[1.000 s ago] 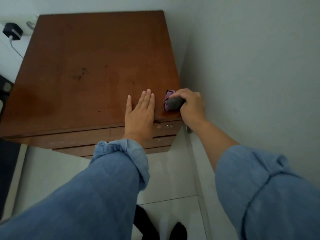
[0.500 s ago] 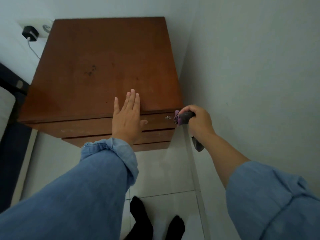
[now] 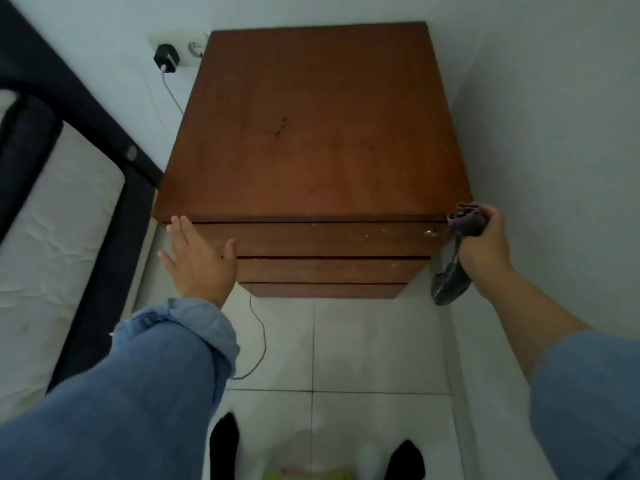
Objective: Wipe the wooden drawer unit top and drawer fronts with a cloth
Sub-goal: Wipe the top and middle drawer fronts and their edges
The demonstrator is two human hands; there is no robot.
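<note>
A brown wooden drawer unit (image 3: 318, 133) stands against the white walls, its bare top facing me and three drawer fronts (image 3: 329, 239) below. My right hand (image 3: 485, 244) grips a purple-grey cloth (image 3: 465, 221) at the unit's front right corner, beside the top drawer's small lock; a dark tail of cloth hangs below the fist. My left hand (image 3: 197, 259) is open with fingers spread, at the front left corner over the left end of the drawer fronts.
A dark bed frame (image 3: 100, 140) with a white mattress (image 3: 45, 244) lies to the left. A black charger (image 3: 166, 57) sits in a wall socket, its cable (image 3: 258, 337) trailing across the white floor tiles. The right wall (image 3: 554, 133) runs close beside the unit.
My left hand has come off the top and slid left to the front left corner. My right hand with the cloth stays at the right corner. My view has pulled back.
</note>
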